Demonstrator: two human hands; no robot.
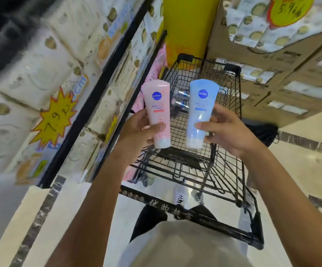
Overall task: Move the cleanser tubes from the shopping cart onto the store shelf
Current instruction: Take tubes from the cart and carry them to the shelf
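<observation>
While raised, hands around tubes.

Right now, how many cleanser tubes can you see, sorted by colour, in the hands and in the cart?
Pink tubes: 1, the pink tube held by the left hand.
Blue tubes: 1, the blue tube held by the right hand.
Dark tubes: 2, lying in the shopping cart behind them, the upper dark tube and the lower dark tube.
Total: 4

Pink tube and blue tube upright (caps down).
</observation>
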